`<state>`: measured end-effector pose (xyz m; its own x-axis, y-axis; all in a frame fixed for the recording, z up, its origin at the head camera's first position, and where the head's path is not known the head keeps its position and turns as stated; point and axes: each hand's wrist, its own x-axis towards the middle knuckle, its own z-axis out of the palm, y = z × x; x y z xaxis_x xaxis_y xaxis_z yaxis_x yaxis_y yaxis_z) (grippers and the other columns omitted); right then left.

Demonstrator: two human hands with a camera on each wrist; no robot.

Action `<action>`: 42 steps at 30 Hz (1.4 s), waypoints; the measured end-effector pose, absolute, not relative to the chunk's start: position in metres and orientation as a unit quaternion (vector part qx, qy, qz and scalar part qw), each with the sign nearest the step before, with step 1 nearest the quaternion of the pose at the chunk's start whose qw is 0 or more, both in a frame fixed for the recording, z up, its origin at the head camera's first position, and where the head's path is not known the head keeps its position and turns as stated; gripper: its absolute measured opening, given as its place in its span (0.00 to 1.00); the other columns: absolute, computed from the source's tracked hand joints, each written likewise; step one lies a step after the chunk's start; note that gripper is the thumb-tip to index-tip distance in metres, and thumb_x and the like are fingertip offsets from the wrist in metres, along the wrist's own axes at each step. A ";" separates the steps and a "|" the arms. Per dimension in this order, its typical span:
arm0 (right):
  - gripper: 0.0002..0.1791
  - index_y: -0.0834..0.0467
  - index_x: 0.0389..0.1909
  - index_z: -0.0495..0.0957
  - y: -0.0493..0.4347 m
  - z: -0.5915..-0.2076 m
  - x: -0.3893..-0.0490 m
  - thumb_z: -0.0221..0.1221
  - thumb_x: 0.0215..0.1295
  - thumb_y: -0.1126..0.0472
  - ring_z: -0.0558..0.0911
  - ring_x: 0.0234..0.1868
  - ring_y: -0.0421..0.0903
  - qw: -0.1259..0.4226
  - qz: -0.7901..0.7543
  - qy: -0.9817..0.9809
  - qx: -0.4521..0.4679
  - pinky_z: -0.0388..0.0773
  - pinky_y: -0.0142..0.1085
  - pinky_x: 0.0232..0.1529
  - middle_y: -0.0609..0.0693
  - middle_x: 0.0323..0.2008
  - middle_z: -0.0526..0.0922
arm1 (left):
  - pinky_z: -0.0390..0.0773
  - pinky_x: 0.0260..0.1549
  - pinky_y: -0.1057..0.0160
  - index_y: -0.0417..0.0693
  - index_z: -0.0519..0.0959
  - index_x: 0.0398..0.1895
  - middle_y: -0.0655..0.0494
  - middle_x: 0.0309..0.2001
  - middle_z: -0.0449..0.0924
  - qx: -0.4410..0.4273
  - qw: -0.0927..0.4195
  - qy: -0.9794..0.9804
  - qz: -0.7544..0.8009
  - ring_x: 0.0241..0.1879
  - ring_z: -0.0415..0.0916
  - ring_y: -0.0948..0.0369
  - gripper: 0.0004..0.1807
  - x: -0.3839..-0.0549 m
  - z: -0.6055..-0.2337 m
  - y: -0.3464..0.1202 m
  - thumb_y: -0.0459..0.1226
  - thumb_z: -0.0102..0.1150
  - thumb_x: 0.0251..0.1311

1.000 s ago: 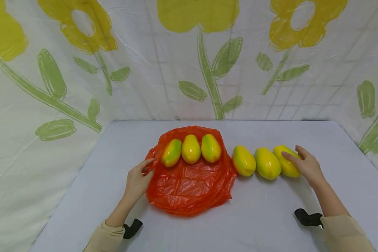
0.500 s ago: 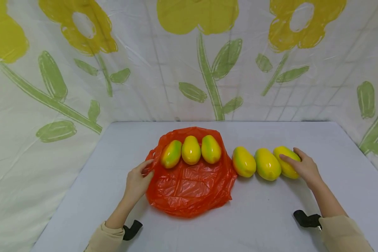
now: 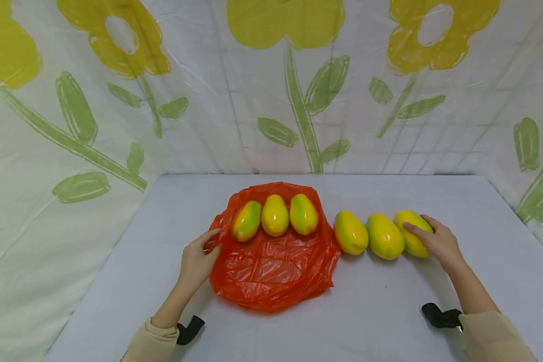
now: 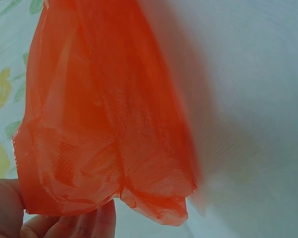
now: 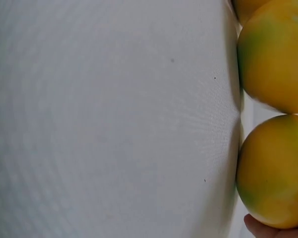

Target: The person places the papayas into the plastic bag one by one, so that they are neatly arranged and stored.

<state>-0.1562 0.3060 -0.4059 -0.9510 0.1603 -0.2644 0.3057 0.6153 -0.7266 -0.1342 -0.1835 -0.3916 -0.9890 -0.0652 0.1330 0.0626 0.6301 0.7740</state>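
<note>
Left hand (image 3: 197, 261) pinches red plastic bag (image 3: 273, 269); right hand (image 3: 442, 245) grips yellow ovoid fruit (image 3: 415, 245); pale tabletop (image 3: 357, 317) beneath both hands, flower-printed white sheeting (image 3: 208, 125) beyond.

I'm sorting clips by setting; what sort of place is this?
Probably a makeshift filming booth: flower-print sheeting hangs behind and beside a white table, and black devices show by both sleeves.

near table (image 3: 335, 322) passable; fruit row (image 3: 385, 237) blocks right of bag (image 3: 276, 266)
</note>
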 end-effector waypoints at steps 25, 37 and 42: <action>0.50 0.72 0.72 0.43 0.310 -0.402 -0.150 0.46 0.69 0.37 0.51 0.67 0.76 0.065 -0.422 0.886 0.180 0.55 0.67 0.63 0.78 0.69 0.47 | 0.79 0.49 0.46 0.33 0.75 0.58 0.35 0.52 0.79 -0.006 0.076 -0.900 -0.429 0.48 0.78 0.42 0.20 -0.134 -0.391 -0.183 0.25 0.54 0.62; 0.50 0.71 0.73 0.42 0.311 -0.395 -0.151 0.45 0.69 0.36 0.53 0.67 0.74 0.050 -0.435 0.874 0.210 0.56 0.66 0.64 0.76 0.70 0.46 | 0.78 0.50 0.45 0.33 0.75 0.58 0.35 0.52 0.79 -0.006 0.077 -0.900 -0.428 0.49 0.78 0.41 0.20 -0.134 -0.391 -0.182 0.25 0.55 0.62; 0.51 0.70 0.74 0.41 0.310 -0.392 -0.149 0.45 0.69 0.35 0.52 0.68 0.74 0.052 -0.441 0.868 0.223 0.55 0.65 0.65 0.76 0.71 0.45 | 0.78 0.49 0.45 0.33 0.75 0.58 0.34 0.52 0.78 -0.010 0.077 -0.901 -0.426 0.48 0.78 0.41 0.20 -0.133 -0.390 -0.182 0.25 0.54 0.62</action>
<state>-0.1491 0.3101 -0.3924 -0.8955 0.3409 -0.2860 0.4320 0.5120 -0.7424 -0.1335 -0.1824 -0.3897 -0.9880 -0.0479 0.1466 0.0829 0.6368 0.7666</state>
